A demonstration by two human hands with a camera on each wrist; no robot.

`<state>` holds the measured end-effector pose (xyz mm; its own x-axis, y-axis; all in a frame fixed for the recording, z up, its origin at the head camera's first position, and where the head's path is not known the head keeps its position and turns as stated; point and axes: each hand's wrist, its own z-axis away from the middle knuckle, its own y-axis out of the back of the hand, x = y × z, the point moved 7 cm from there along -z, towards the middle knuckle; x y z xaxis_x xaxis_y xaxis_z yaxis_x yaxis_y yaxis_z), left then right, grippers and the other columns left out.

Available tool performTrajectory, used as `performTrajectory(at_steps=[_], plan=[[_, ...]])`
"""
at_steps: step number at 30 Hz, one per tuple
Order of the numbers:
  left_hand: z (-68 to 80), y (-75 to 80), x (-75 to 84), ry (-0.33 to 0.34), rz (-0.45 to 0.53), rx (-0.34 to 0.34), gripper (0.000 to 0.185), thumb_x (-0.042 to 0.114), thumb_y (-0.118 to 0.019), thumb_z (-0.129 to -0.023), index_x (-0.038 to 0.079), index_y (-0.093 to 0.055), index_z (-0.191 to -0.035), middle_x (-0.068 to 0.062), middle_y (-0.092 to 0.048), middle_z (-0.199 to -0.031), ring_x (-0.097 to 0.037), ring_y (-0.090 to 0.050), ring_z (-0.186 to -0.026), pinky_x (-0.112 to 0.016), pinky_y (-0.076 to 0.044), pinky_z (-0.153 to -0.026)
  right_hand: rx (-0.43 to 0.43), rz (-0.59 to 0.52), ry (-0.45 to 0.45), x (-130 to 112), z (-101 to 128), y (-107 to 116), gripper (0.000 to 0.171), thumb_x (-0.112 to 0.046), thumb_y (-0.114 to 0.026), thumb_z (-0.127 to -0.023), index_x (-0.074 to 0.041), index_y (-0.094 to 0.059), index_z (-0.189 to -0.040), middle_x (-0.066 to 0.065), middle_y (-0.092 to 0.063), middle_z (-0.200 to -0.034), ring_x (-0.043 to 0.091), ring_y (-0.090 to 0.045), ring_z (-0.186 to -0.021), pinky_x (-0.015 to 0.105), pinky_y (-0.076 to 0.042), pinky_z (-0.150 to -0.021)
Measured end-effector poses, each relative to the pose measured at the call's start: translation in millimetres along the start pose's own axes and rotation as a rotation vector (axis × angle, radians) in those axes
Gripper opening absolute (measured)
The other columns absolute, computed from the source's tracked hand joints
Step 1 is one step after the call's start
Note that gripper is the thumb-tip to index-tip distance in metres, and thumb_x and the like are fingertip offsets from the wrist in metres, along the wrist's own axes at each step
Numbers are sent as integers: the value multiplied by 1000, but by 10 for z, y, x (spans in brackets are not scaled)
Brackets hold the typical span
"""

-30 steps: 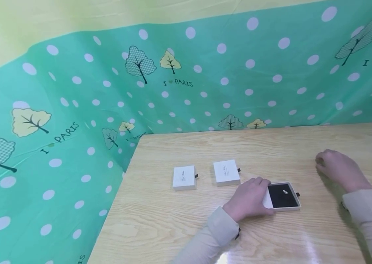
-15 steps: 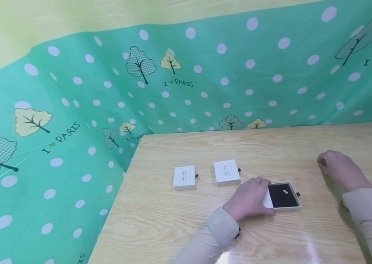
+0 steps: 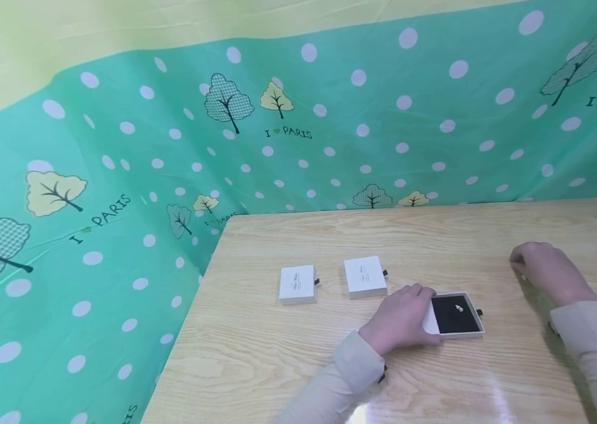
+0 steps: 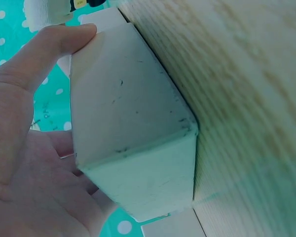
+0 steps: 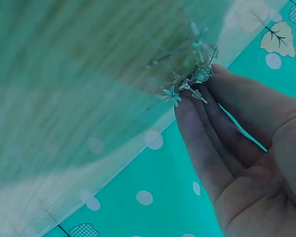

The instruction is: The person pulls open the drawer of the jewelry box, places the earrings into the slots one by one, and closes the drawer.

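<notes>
A small white drawer box (image 3: 454, 316) lies open on the wooden table (image 3: 277, 353), showing a black insert with a tiny silvery piece (image 3: 458, 307) on it. My left hand (image 3: 410, 312) grips the box's white sleeve at its left end; in the left wrist view the thumb (image 4: 54, 42) and palm wrap the box (image 4: 133, 128). To the right, my right hand (image 3: 517, 268) hovers low over the table. Its fingertips (image 5: 187, 106) pinch a small silvery star-shaped piece of jewellery (image 5: 187, 83).
Two closed white boxes (image 3: 297, 284) (image 3: 365, 276) with small dark pull tabs sit left of the open one. A green dotted cloth (image 3: 118, 176) hangs behind and to the left of the table. The table's left edge (image 3: 187, 312) drops off to the cloth.
My right hand has sunk slightly toward the table. The left hand and the boxes have stayed where they were.
</notes>
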<state>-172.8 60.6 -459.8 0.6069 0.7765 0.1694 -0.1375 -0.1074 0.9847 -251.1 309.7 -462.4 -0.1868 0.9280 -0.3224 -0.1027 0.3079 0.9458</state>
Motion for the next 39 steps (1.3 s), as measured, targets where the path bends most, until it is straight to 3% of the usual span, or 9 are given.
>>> performTrajectory(at_steps=[10,16,19,25,33,39], plan=[[3,-16,1,-3,0,-1,82,59,-80,-71,19,-51,-137,12,-57,-120,1,-52,-98,-11,-43,-75,-26,-52,-50,51,24,9,12,0,-65,-88,10,-67,-93,17,-67,-80,31,-62,-73,51,-51,-69],[-11,-16,4,1,-6,1,83,59,-80,-71,18,-52,-137,11,-57,-123,1,-52,-100,-11,-44,-77,7,-86,-62,8,44,46,16,-4,-67,-89,10,-67,-96,16,-67,-81,27,-61,-72,52,-50,-71],[-15,-15,7,3,-12,3,83,60,-80,-70,18,-52,-137,11,-57,-123,1,-52,-100,-11,-44,-77,28,-103,-61,-23,66,63,19,-6,-67,-89,11,-66,-98,21,-68,-85,35,-63,-77,56,-49,-74],[-9,-5,16,13,-16,-1,83,59,-81,-70,19,-53,-136,11,-57,-122,1,-51,-99,-11,-43,-77,42,-109,-20,-123,104,79,18,-5,-68,-87,11,-67,-97,28,-68,-92,47,-64,-89,59,-50,-79],[-10,5,18,13,-16,3,81,59,-81,-70,19,-54,-135,11,-57,-120,1,-50,-96,-10,-43,-76,76,-110,56,-249,122,111,11,1,-70,-84,7,-68,-93,16,-70,-82,33,-66,-78,52,-54,-72],[-11,7,22,10,-19,7,81,59,-81,-69,18,-54,-135,11,-57,-119,1,-50,-95,-11,-43,-76,141,-82,106,-368,160,174,17,1,-66,-86,9,-68,-101,18,-70,-85,35,-67,-79,53,-54,-73]])
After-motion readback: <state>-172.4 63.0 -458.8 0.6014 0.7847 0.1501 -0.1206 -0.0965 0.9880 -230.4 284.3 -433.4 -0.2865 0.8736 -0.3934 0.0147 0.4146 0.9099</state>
